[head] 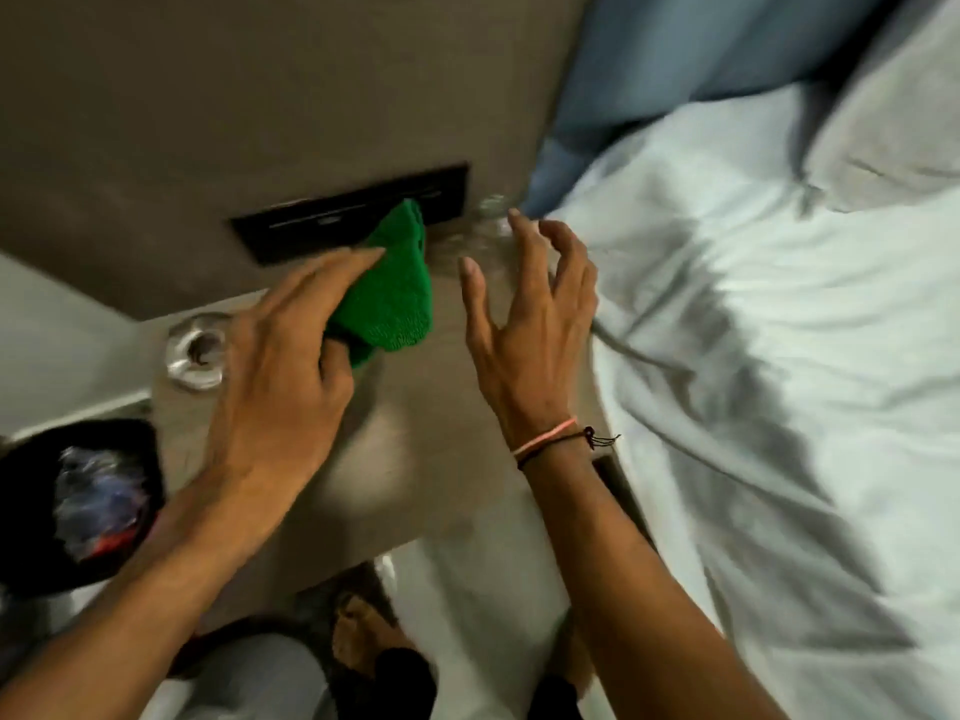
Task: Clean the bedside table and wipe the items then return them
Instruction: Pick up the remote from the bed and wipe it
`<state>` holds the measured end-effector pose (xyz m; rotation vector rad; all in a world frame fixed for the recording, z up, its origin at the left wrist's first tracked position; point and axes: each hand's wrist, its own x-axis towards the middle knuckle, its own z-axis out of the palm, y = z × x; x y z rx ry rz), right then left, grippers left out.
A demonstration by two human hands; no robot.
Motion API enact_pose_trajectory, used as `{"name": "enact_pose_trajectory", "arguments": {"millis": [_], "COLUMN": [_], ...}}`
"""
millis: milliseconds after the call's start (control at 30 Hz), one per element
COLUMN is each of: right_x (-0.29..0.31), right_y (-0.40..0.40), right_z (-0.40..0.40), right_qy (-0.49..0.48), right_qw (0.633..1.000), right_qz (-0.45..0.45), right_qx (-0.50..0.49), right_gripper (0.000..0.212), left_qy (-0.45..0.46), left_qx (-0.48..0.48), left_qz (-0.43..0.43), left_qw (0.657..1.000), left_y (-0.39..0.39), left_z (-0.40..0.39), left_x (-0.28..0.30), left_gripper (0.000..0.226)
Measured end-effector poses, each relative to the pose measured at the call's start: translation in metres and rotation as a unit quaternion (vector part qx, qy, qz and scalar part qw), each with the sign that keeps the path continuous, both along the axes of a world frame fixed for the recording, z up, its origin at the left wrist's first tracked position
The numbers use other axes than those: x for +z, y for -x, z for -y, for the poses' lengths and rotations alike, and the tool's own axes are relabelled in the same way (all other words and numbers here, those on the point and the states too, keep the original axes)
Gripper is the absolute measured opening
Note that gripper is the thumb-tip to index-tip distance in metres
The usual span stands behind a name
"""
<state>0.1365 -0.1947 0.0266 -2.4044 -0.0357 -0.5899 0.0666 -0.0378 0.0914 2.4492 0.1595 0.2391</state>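
Observation:
My left hand (283, 376) is closed on a green cloth (392, 288) above the brown bedside table (415, 491). A clear glass bottle (485, 236), blurred, stands at the table's back right corner. My right hand (530, 309) hovers just in front of it with fingers spread, and I cannot tell whether they touch the glass. A clear glass ashtray (200, 350) sits at the table's back left, partly hidden behind my left hand.
A black switch panel (311, 226) is set in the brown wall behind the table. A bed with white sheets (779, 356) borders the table on the right. A black waste bin (78, 501) with rubbish stands on the floor at left. My feet (363, 636) show below.

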Motion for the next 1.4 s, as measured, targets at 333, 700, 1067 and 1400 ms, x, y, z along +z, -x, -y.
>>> {"name": "enact_pose_trajectory", "arguments": {"millis": [333, 700, 1067, 1400], "right_x": [0.031, -0.012, 0.004, 0.026], "right_y": [0.035, 0.122, 0.111, 0.038], "right_z": [0.308, 0.500, 0.442, 0.217], "right_qy": [0.082, 0.071, -0.096, -0.742], "right_qw": [0.952, 0.830, 0.916, 0.588], "right_qz": [-0.056, -0.187, -0.108, -0.314], "right_qx": [-0.291, -0.521, -0.373, 0.068], "right_gripper": [0.063, 0.049, 0.060, 0.053], "left_qy": [-0.122, -0.135, -0.084, 0.063], "left_qx": [-0.289, -0.437, -0.378, -0.078], "left_qz": [0.186, 0.206, 0.184, 0.100], "left_qw": [0.931, 0.865, 0.903, 0.990], "left_y": [-0.044, -0.038, -0.048, -0.084], "left_z": [0.288, 0.475, 0.438, 0.217], "left_x": [0.023, -0.012, -0.033, 0.002], "left_gripper": [0.053, 0.053, 0.055, 0.078]}}
